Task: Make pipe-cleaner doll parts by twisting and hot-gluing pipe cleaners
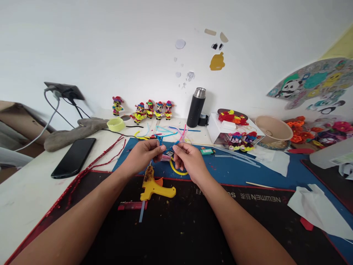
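Note:
My left hand (146, 152) pinches a small blue pipe cleaner piece (160, 139) between thumb and fingers. Close to its right, my right hand (189, 158) is closed on another blue bit (178, 142) at its fingertips; whether the two pieces are joined is too small to tell. Both hands are above the blue mat. Just below them lies a yellow glue gun (156, 187) with a clear glue stick (142, 211) in its rear. A curved yellow pipe cleaner (176, 170) rests beneath my right hand.
Pipe-cleaner figures (140, 112) stand along the wall beside a black thermos (196, 108). A phone (74, 158) and red tinsel stems (88, 169) lie left. White box (213, 129), glue sticks (237, 156), beige bowl (275, 127) and crumpled tissue (317, 206) are right.

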The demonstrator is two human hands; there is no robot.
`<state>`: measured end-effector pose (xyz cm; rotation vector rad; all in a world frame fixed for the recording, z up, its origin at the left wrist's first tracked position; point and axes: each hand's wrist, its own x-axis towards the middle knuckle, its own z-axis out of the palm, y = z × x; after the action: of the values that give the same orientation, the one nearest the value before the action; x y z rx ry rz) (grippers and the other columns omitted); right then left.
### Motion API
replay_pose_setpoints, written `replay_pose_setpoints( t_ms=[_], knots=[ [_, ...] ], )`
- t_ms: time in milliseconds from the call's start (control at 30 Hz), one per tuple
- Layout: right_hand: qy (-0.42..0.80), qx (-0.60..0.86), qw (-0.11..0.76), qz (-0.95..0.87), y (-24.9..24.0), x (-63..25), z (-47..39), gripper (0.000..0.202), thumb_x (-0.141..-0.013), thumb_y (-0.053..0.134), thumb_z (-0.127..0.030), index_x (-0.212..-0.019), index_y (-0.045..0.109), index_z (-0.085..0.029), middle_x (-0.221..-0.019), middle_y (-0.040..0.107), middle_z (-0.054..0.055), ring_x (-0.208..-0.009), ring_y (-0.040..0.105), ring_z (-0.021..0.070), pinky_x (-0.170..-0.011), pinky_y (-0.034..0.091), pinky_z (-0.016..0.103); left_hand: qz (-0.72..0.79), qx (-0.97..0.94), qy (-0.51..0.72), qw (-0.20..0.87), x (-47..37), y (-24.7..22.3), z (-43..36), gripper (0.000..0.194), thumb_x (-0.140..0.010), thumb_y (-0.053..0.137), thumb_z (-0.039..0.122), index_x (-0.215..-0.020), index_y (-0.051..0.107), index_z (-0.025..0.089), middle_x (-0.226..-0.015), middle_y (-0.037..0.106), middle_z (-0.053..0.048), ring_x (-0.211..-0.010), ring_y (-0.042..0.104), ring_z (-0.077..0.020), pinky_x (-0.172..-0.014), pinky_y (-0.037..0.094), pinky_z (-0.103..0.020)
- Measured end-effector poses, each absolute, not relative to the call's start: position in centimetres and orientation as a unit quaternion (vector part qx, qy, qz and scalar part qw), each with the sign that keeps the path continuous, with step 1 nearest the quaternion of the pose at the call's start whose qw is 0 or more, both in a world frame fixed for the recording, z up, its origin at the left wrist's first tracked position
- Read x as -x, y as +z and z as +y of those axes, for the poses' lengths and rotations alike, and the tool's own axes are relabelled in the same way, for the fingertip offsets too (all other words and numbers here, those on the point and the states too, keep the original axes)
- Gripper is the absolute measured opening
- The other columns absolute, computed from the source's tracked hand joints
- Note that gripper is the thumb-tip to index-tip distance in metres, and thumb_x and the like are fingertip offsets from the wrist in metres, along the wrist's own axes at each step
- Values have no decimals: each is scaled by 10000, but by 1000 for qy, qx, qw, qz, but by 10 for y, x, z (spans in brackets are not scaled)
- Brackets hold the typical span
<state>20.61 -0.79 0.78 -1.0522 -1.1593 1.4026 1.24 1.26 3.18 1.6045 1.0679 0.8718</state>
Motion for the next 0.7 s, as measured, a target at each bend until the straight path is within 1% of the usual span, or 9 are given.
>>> replay_pose_setpoints(
  t_ms=[167,300,533,633,700],
  knots=[
    [567,440,492,-493,7,-206,-8,319,-850,734,-509,-857,644,-203,-524,587,-68,-384,531,96,-355,341,193,438,-675,327,496,-15,34,11,525,-806,760,654,-645,593,183,-604,640,0,-570,553,-140,-587,457,-261],
    [560,446,482,-506,5,-206,-7,322,-853,722,-520,-845,635,-211,-483,547,-84,-369,513,99,-356,338,199,439,-693,315,478,-15,33,10,543,-850,694,674,-647,628,175,-613,643,-13,-579,560,-146,-588,455,-263],
    [552,452,459,-531,3,-205,-8,312,-867,698,-520,-840,640,-214,-465,560,-75,-362,487,98,-373,341,205,433,-725,282,455,-15,26,9,507,-931,603,632,-720,650,173,-666,655,-21,-624,600,-165,-607,474,-271],
    [561,451,456,-523,3,-204,-8,324,-856,710,-530,-846,636,-215,-474,563,-75,-366,498,102,-378,346,209,425,-735,273,454,-16,25,7,521,-962,561,624,-717,648,173,-669,653,-23,-628,606,-163,-612,477,-269],
    [568,450,457,-515,3,-203,-9,334,-854,715,-539,-847,631,-216,-478,560,-76,-370,501,105,-383,349,212,420,-732,275,461,-17,26,6,533,-956,570,638,-708,647,173,-664,655,-22,-618,602,-157,-604,472,-265]
  ],
)
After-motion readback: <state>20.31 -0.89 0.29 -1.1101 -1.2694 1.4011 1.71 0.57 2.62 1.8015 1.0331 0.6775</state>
